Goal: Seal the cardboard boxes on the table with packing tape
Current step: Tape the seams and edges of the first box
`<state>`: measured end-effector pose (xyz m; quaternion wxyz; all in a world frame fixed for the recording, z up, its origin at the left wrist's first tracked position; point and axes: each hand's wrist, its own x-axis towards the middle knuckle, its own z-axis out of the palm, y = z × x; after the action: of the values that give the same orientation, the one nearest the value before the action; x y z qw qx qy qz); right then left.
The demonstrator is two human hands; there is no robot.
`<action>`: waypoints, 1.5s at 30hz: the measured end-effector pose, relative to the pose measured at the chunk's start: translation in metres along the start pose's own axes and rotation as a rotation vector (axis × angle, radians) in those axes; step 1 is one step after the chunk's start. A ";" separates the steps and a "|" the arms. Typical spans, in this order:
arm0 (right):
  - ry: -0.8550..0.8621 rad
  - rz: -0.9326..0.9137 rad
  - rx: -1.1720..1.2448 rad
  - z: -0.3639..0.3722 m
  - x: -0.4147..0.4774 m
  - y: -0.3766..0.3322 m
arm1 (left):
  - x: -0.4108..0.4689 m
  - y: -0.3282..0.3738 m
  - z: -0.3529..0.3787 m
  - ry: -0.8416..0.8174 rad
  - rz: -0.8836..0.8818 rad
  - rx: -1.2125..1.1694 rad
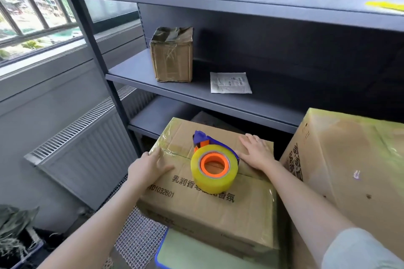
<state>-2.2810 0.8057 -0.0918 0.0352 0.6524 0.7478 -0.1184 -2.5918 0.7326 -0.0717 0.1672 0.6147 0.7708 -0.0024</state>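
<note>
A dark shelf unit rises behind the printed box, and a bigger carton stands just right of it. The printed box is closed, its contents hidden and its seam seemingly taped, though glare blurs that. A small taped box sits above and behind it. On top of it lies the tape dispenser, with the left hand and right hand pressed flat on either side, fingers straight.
</note>
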 end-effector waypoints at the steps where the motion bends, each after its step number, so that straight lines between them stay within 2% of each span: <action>1: -0.001 0.001 -0.010 -0.001 -0.001 0.002 | -0.001 0.002 0.000 0.016 0.015 0.014; 15: -0.067 0.095 0.085 -0.011 -0.051 0.078 | -0.030 0.070 0.033 0.088 0.106 0.096; 18: -0.082 0.129 0.122 -0.013 -0.054 0.079 | -0.041 0.084 0.036 0.054 0.103 0.112; 21: 0.057 0.180 0.404 -0.023 -0.059 0.061 | -0.045 0.089 0.036 0.052 0.051 0.171; 23: 0.106 0.191 0.545 -0.036 -0.065 0.045 | -0.051 0.098 0.034 0.200 0.137 0.282; 25: -0.010 0.202 0.596 -0.045 -0.067 0.038 | -0.062 0.114 0.031 0.274 0.241 0.171; 26: -0.121 0.216 0.647 -0.048 -0.068 0.036 | -0.066 0.123 0.031 0.232 0.262 0.030; 28: -0.304 0.241 0.702 -0.052 -0.070 0.033 | -0.071 0.141 0.030 -0.019 0.241 -0.289; 30: -0.369 0.167 0.599 -0.052 -0.073 0.033 | -0.073 0.157 0.031 -0.220 0.212 -0.404; 33: -0.302 0.099 0.480 -0.049 -0.077 0.029 | -0.074 0.168 0.028 -0.186 0.210 -0.330; 37: -0.225 0.091 0.494 -0.049 -0.083 0.023 | -0.073 0.175 0.030 -0.173 0.162 -0.448; 40: -0.205 0.090 0.420 -0.058 -0.083 0.018 | -0.079 0.174 0.035 -0.035 0.185 -0.435; 43: -0.171 0.033 0.326 -0.072 -0.083 0.007 | -0.080 0.172 0.042 0.046 0.204 -0.585; 45: -0.071 -0.050 0.249 -0.084 -0.085 -0.001 | -0.077 0.169 0.044 0.086 0.232 -0.751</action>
<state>-2.2614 0.7418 0.0075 -0.0226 0.6281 0.7416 -0.2344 -2.4054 0.6915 -0.0583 0.3471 0.5933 0.6499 0.3243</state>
